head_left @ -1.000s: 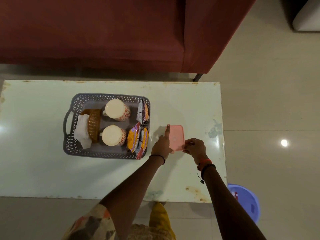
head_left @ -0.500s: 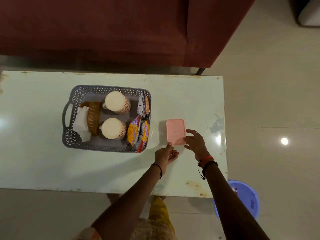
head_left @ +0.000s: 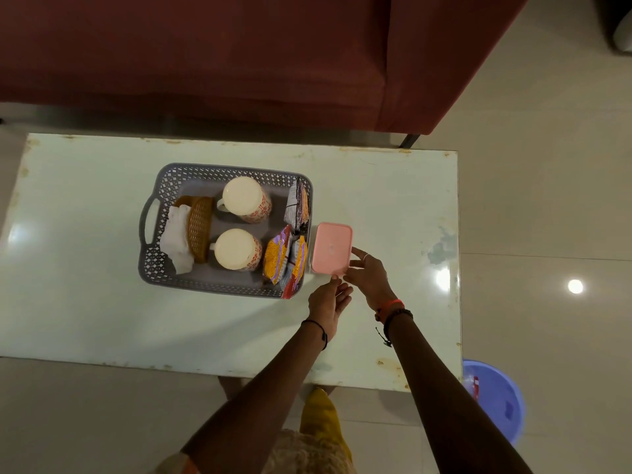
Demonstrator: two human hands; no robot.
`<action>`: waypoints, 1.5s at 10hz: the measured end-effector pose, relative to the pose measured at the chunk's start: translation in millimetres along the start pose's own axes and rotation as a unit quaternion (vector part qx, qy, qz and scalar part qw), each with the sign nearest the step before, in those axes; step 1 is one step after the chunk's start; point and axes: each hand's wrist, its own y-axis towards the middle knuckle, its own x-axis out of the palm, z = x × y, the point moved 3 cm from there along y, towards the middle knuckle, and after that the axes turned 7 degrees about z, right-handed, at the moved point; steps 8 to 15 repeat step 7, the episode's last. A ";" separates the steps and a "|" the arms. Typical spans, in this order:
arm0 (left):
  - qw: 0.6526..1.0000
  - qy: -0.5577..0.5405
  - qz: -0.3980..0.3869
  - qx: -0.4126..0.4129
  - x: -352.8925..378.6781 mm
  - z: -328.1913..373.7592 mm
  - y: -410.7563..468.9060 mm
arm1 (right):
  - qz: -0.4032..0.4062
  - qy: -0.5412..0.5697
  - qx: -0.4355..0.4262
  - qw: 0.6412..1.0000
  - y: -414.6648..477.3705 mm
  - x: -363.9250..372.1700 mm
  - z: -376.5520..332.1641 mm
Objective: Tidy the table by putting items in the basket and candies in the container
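A grey lattice basket (head_left: 164,186) stands on the pale green table (head_left: 85,319). It holds two white mugs (head_left: 244,198), snack packets (head_left: 280,256), a white cloth and a small brown woven holder. A pink-lidded container (head_left: 332,248) sits shut, right against the basket's right wall. My right hand (head_left: 367,277) touches the container's near right corner with spread fingers. My left hand (head_left: 328,301) is just below the container, fingers loosely apart, one fingertip at its near edge. Neither hand grips anything.
A dark red sofa (head_left: 239,56) stands beyond the table's far edge. A blue plastic bin (head_left: 496,401) sits on the tiled floor by the table's near right corner. The tabletop shows rust spots and light glare.
The pink container has slid left until it rests against the basket. My left hand came off its left side and pulled back below it; my right hand followed the container.
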 end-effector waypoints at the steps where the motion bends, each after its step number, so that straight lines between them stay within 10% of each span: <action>1: 1.000 0.005 0.003 0.004 -2.8 3.2 0.3 | 0.000 -0.003 -0.003 1.000 1.4 6.2 -4.6; 7: 0.945 0.281 0.090 0.142 -67.9 -15.3 -30.1 | 0.152 -0.198 -0.061 0.966 -57.0 20.5 33.1; 15: 0.945 0.281 0.090 0.142 -67.9 -15.3 -30.1 | 0.152 -0.198 -0.061 0.966 -57.0 20.5 33.1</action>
